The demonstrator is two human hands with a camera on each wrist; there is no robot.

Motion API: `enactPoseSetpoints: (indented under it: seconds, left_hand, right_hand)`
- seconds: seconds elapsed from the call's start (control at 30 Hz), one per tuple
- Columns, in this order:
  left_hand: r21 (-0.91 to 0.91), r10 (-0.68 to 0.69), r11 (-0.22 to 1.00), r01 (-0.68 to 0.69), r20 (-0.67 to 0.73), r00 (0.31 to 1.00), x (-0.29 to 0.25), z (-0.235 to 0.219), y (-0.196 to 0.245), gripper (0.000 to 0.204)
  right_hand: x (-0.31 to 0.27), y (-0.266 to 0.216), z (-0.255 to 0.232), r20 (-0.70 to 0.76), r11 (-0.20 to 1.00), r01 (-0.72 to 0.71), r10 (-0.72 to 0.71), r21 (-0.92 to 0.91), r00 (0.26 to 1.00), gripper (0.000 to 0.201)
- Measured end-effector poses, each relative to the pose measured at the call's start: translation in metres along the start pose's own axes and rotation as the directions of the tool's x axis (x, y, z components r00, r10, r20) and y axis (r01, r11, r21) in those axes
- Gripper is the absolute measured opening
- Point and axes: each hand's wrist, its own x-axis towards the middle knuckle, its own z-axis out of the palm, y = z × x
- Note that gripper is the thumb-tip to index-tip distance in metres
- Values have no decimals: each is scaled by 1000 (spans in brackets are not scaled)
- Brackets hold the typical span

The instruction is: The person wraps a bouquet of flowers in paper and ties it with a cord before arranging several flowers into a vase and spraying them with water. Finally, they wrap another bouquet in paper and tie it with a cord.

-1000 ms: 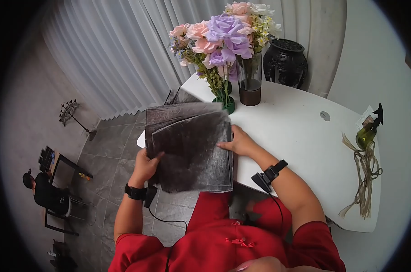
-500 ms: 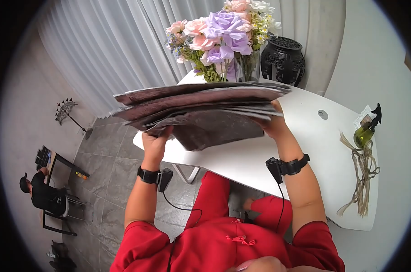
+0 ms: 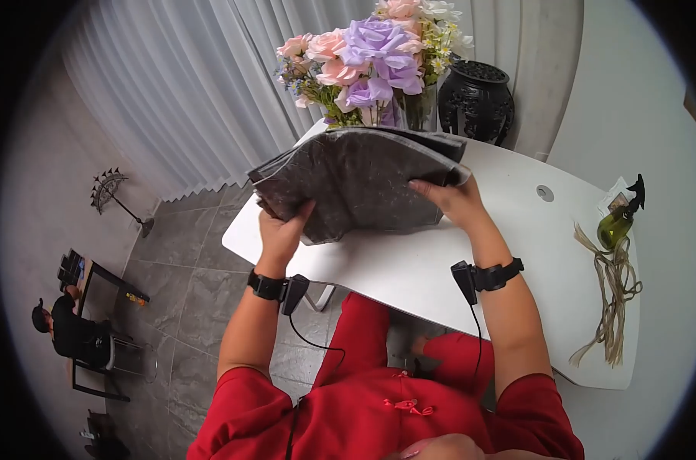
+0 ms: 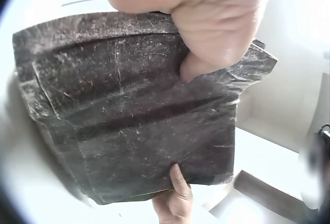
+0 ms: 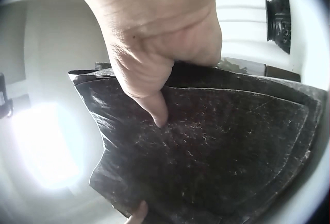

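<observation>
A stack of dark, scuffed, thin sheets [image 3: 363, 184] is held up above the white table [image 3: 394, 264], bowed along its upper edge. The left hand [image 3: 281, 234] grips its left side, thumb on the near face and the other fingers mostly hidden behind. At the right side the right hand [image 3: 455, 201] pinches it the same way. In the left wrist view the left thumb presses the dark sheets [image 4: 149, 110]; the right wrist view shows the right thumb on the sheets [image 5: 206, 141], whose layered edges spread slightly apart.
Vases of artificial flowers [image 3: 378, 61] stand behind the sheets, beside a black carved stool [image 3: 477, 103]. On the table's right lie a green spray bottle [image 3: 618, 222] and tan cords [image 3: 612, 299]. A seated person [image 3: 75, 330] is at far left.
The stack was upright and flat to view, then tipped nearly edge-on; now its broad face shows again, bowed. Both hands moved up and away from the body, and the left hand has since shifted right.
</observation>
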Motion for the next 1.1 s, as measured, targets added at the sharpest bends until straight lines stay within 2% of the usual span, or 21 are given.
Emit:
enactPoseSetpoints:
  seconds: [0.03, 0.07, 0.1, 0.13, 0.2, 0.27, 0.33, 0.4, 0.43, 0.47, 0.53, 0.6, 0.67, 0.7, 0.8, 0.83, 0.87, 0.93, 1.0, 1.07, 1.1]
  left_hand:
    - [10, 24, 1000, -24, 10, 1000, 2, 2, 15, 31]
    - [20, 47, 999, -47, 19, 999, 3, 2, 25, 29]
    - [-42, -38, 998, 42, 85, 996, 3, -5, 16, 36]
    - [-44, -38, 998, 42, 94, 995, 0, -8, 4, 36]
    - [-65, -197, 974, 219, 244, 949, -12, -14, -14, 44]
    - [26, -311, 948, 317, 289, 906, -24, -19, -25, 49]
    - [54, -359, 931, 361, 312, 880, -30, -22, -36, 48]
    - [84, -322, 947, 311, 277, 905, -36, -23, -44, 46]
    - [121, -285, 957, 263, 237, 929, -39, -25, -46, 45]
    - [116, -284, 958, 262, 244, 927, -42, -29, -46, 45]
    - [-22, -308, 945, 325, 261, 915, -43, -37, -40, 45]
    - [-87, -300, 937, 338, 296, 907, -49, -34, -31, 46]
    - [-35, -422, 882, 471, 388, 819, -60, -23, -26, 48]
    - [-28, -375, 905, 424, 415, 829, -64, -12, -26, 50]
    - [59, -499, 831, 553, 517, 696, -65, 9, -23, 47]
    - [-10, -432, 844, 536, 580, 691, -64, 9, -37, 45]
    - [-85, -325, 894, 440, 552, 768, -62, 19, -31, 45]
    - [-67, -346, 908, 413, 437, 831, -65, 21, -56, 42]
    - [-64, -366, 908, 415, 365, 856, -71, 26, -64, 36]
    - [-48, -393, 905, 422, 283, 875, -74, 31, -68, 30]
    - [148, -293, 953, 263, 250, 923, -77, 32, -68, 24]
  right_hand:
    - [-1, -12, -3, -8, 995, 90, -90, -36, 996, 37]
    - [-4, -20, -7, -13, 996, 83, -84, -40, 996, 37]
    - [-6, -28, -11, 53, 1000, 9, -7, -28, 999, 37]
    - [-7, -32, -14, 116, 998, -63, 65, -19, 991, 38]
    - [-1, 1, -18, 98, 997, -81, 79, 17, 992, 41]
    - [1, 9, -20, 227, 967, -94, 149, -237, 962, 46]
    - [-1, 16, -15, 186, 960, -80, 133, -270, 974, 51]
    - [-3, 19, -12, 220, 968, -46, 102, -245, 970, 55]
    - [-3, 11, -14, 314, 957, -65, 156, -284, 936, 61]
    - [-5, 3, -15, 307, 955, -67, 159, -289, 938, 61]
    - [-13, -13, -16, 400, 975, -17, 107, -222, 910, 63]
    - [-24, -5, -22, 405, 978, -44, 126, -205, 906, 60]
    - [-39, 1, -39, 429, 905, -105, 295, -413, 854, 59]
    - [-46, 5, -47, 429, 902, -107, 300, -418, 852, 59]
    - [-65, 9, -78, 129, 847, -367, 443, -386, 887, 56]
    - [-69, 5, -90, 24, 849, -424, 454, -315, 891, 54]
    - [-68, 27, -115, -114, 809, -490, 481, -324, 869, 48]
    - [-61, 56, -163, -219, 826, -534, 496, -180, 840, 37]
    - [-49, 68, -202, -424, 797, -545, 413, -259, 806, 35]
    - [-30, 105, -248, -663, 705, -510, 75, -493, 745, 32]
    - [-24, 109, -258, -598, 547, -392, -266, -740, 756, 28]
